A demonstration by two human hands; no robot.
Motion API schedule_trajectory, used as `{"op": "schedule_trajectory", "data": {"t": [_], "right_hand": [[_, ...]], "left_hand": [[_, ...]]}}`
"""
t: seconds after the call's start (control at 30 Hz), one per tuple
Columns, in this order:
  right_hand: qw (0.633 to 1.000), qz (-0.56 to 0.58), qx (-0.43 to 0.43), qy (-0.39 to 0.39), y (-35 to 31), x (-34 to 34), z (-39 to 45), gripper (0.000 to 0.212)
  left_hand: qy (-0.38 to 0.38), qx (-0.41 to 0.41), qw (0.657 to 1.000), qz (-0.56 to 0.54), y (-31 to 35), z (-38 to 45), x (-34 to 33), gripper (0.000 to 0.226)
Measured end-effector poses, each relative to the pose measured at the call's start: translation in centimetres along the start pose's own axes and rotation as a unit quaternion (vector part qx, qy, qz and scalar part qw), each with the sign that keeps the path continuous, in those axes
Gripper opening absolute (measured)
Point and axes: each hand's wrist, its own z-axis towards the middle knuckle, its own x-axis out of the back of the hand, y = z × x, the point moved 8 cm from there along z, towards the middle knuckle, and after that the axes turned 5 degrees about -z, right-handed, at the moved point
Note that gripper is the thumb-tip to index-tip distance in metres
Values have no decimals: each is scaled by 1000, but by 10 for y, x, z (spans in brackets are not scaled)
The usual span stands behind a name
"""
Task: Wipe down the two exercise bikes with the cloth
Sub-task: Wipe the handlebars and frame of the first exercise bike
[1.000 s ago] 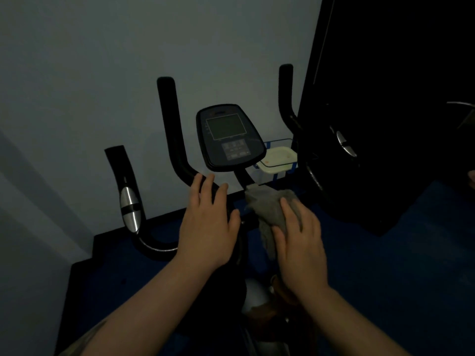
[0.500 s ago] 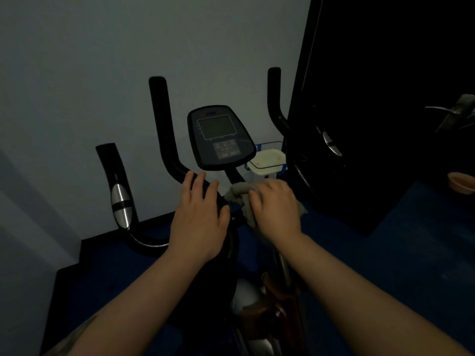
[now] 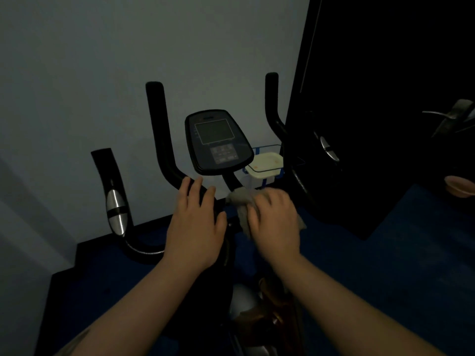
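Head view: wiping under way on near bike (image 3: 218, 176), around handlebar junction below console (image 3: 218, 142); judged early, second bike not confirmed in dark. Right hand (image 3: 275, 222) curled over cloth (image 3: 241, 201), pressing it on bar. Left hand (image 3: 195, 224) flat, fingers straight, just left of cloth.

surface: dark blue floor (image 3: 385, 265) | edge: black skirting along the pale wall (image 3: 102, 242) | on it: exercise bike (image 3: 218, 140) standing near the wall | also: white lidded container (image 3: 264, 164) behind the bike, base hidden | right: tall black unit (image 3: 372, 124) on the floor
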Motion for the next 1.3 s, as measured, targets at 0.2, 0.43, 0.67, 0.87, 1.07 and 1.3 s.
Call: {"op": "schedule_trajectory", "data": {"t": [0.2, 0.43, 0.67, 0.87, 1.07, 1.3], "right_hand": [[997, -19, 21, -77, 1, -8, 28, 23], [998, 25, 58, -10, 4, 7, -13, 28], [983, -105, -13, -152, -10, -29, 43, 33], [965, -67, 23, -251, 4, -27, 43, 40], [954, -171, 51, -240, -21, -36, 39, 41], [944, -65, -64, -318, 3, -46, 54, 37]], "left_hand": [[-3, 6, 1000, 5, 0, 1, -1, 58], [-7, 5, 1000, 6, 2, 0, 0, 58], [-9, 8, 1000, 7, 1, 0, 0, 57], [-12, 9, 1000, 14, 3, 4, 1, 57], [-5, 0, 1000, 23, 2, 1, 3, 57], [-7, 4, 1000, 19, 2, 2, 2, 56]]}}
